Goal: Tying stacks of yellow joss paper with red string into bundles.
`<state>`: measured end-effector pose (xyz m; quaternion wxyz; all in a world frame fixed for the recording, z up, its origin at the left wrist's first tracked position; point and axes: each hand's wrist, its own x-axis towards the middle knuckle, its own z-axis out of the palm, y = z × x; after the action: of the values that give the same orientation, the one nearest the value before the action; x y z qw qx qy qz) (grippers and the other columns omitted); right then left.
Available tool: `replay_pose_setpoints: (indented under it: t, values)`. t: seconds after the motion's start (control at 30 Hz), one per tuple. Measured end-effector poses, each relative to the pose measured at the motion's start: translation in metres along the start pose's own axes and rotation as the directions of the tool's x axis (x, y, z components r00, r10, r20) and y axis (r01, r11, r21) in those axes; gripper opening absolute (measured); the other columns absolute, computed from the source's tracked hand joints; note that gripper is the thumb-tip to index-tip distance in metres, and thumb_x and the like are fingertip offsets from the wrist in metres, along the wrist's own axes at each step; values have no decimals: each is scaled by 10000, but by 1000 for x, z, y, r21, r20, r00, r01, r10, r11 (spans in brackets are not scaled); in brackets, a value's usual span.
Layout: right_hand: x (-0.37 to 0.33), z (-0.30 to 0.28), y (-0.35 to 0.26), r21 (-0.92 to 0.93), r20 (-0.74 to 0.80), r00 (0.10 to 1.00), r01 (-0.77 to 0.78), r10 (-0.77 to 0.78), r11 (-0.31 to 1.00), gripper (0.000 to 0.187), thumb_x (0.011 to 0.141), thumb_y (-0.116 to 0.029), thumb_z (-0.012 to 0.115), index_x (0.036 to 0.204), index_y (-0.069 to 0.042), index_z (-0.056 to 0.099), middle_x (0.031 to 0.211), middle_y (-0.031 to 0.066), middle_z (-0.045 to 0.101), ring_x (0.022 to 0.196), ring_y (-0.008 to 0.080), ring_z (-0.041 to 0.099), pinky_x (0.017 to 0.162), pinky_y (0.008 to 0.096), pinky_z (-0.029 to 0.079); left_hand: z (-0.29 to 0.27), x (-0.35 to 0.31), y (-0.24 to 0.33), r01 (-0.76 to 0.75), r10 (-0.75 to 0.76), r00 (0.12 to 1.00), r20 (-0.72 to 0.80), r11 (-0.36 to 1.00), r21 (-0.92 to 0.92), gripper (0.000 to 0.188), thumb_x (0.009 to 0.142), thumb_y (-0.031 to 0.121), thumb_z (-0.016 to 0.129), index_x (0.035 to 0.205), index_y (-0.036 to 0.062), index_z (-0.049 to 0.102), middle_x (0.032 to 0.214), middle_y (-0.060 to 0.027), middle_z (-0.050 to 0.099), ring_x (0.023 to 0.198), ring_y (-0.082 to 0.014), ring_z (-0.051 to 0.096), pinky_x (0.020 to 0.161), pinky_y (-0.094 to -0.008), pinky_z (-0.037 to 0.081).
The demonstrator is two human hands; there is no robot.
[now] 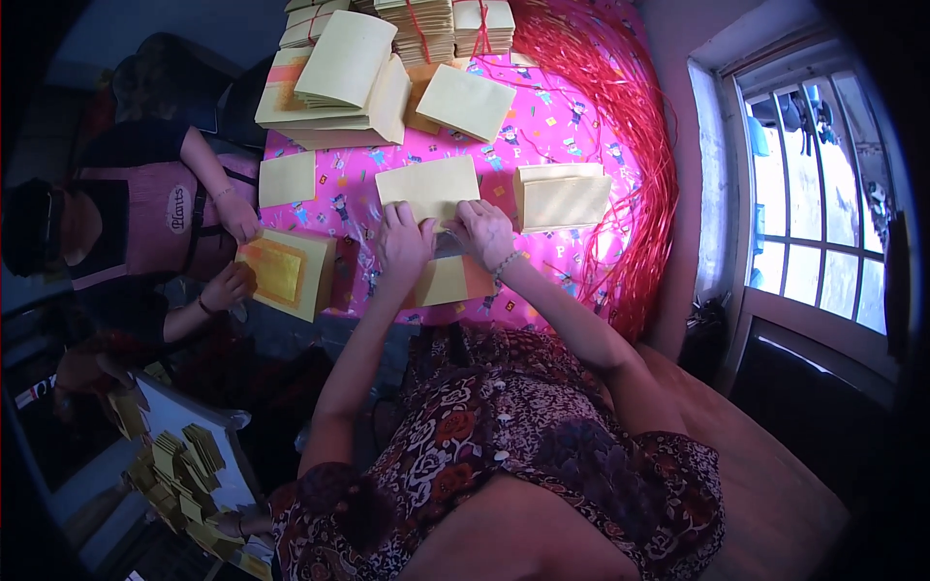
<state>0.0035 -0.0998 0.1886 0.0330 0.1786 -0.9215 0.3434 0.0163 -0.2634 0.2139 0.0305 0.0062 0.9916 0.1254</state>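
Left hand: on my feed, the left hand (407, 235) grasps the near edge of the pale yellow paper (427, 184) at its left corner.
Right hand: I see the right hand (483, 232), a bracelet at its wrist, grasping the same edge toward the right corner, fingers curled.
Pale yellow paper: straight ahead of me, spread between and beyond both hands, over the tabletop (567, 254) with its pink printed cover.
Under the wrists: I make out a yellow-and-orange paper piece (451, 281), partly covered by the hands.
My right: an upright-looking yellow paper bundle (562, 198) stands near the right hand; red strands (635, 174) sweep along the tabletop's edge beyond it.
Far side: a loose yellow stack (467, 102) lies beside a taller paper pile (344, 68).
My left: a co-worker's hands (235, 217) touch a paper block (281, 273) with a gold panel; a small pale sheet (288, 178) lies just beyond.
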Motion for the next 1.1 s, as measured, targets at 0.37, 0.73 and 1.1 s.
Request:
replay_pose_setpoints:
  t: [0.37,0.73,1.1]
  values:
    - [1,0,2,136,14,999,-34,33,990,251,756,-234,696,757,-78,499,703,80,585,732,263,595,651,378,470,5,-6,0,-23,20,987,-158,1000,-16,514,802,347,672,1100,-1,440,988,-184,484,904,-358,556,761,-431,469]
    - [12,-16,-4,-169,162,965,232,-206,958,241,817,-289,619,935,-93,542,935,77,530,818,225,600,696,364,480,-11,2,-27,25,-74,994,-79,866,-499,353,844,289,640,1034,30,493,923,-186,528,809,-351,559,702,-437,458]
    - [16,-25,0,-290,59,919,390,-391,874,163,840,-280,565,867,-121,587,904,48,472,842,192,524,701,345,437,-6,14,-34,374,-417,892,173,468,-801,351,915,244,590,1117,3,433,1008,-141,613,669,-168,623,569,-273,502]
